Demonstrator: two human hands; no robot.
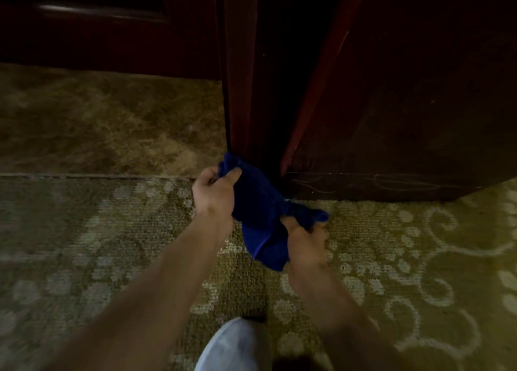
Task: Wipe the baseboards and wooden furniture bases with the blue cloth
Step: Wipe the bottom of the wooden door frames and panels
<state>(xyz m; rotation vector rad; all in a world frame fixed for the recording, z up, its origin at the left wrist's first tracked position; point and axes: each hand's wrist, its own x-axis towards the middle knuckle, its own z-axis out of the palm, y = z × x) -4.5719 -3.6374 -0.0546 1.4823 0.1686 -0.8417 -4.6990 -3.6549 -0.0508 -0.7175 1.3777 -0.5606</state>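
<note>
Both hands grasp the blue cloth (261,216) low at the foot of the dark wooden door frame (240,90): the left hand (215,191) pinches its far upper end, the right hand (303,239) clutches its near lower end. The cloth stretches diagonally between them, far-left to near-right, against the frame's base. The left hand is nearer the wood, and the cabinet base (391,186) lies just right.

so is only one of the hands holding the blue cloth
No, both the left hand and right hand grip the blue cloth.
</note>
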